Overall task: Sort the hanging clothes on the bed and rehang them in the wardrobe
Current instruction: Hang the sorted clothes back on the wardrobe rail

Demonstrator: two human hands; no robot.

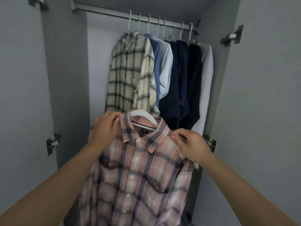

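A pink and navy plaid shirt (138,173) hangs on a white hanger (143,117) in front of the open wardrobe, well below the rail (114,14). My left hand (105,128) grips the shirt's left shoulder by the collar. My right hand (190,145) pinches the right shoulder of the shirt. The hanger's metal hook (141,95) points up, free of the rail.
Several garments hang on the rail: a cream plaid shirt (125,74), a light blue shirt (164,67), dark navy clothes (180,82) and a grey-white one (206,79). The rail's left part is bare. Both grey wardrobe doors (24,95) stand open at the sides.
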